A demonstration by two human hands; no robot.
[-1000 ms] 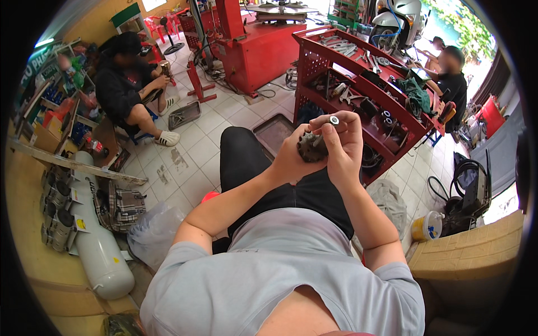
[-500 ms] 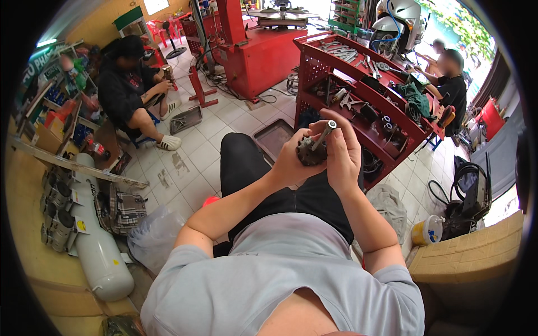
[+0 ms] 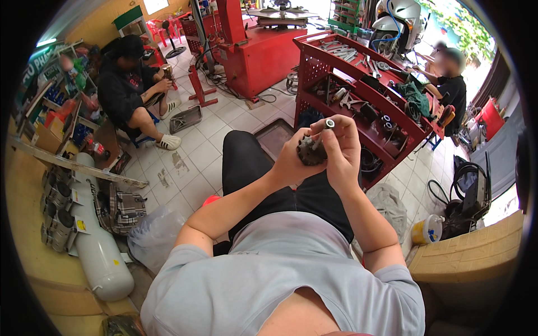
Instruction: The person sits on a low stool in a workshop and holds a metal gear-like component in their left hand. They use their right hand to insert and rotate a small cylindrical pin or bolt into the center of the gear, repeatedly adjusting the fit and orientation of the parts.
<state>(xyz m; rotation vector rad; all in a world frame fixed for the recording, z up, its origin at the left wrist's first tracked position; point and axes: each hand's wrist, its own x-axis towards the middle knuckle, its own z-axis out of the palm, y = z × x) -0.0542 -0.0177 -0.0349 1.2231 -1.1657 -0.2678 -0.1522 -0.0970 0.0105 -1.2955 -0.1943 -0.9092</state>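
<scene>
Two bare hands meet above the person's lap, clad in black trousers (image 3: pixel 263 179). Just beyond them stands a red tool cart (image 3: pixel 311 63); wrenches (image 3: pixel 339 51) lie by the left end of its top, and a green cloth (image 3: pixel 413 98) is bunched near the right end. The raised right hand (image 3: pixel 343 148) covers part of the cart's near edge from view. On the tiled floor (image 3: pixel 196 157), a shallow metal tray (image 3: pixel 274 134) sits near the cart's left corner, its near edge hidden behind the left hand (image 3: pixel 288 155) and the knee. A plastic bag (image 3: pixel 154 235) and a grey tank (image 3: pixel 103 255) lie to the left, a yellow-and-white bucket (image 3: pixel 423 229) to the right, and a co-worker (image 3: pixel 126 92) sits well apart at upper left.

The toothed metal part (image 3: pixel 310 151) is in the left hand, held above the lap, its notched rim facing up toward the head; the left fingers are wrapped round it, their tips mostly hidden. From it a slim metal rod (image 3: pixel 329 124) rises, its long axis leaning up and slightly right, the bright, ring-like end pointing upward. The right thumb and fingers are pinched on the rod just below that end.
</scene>
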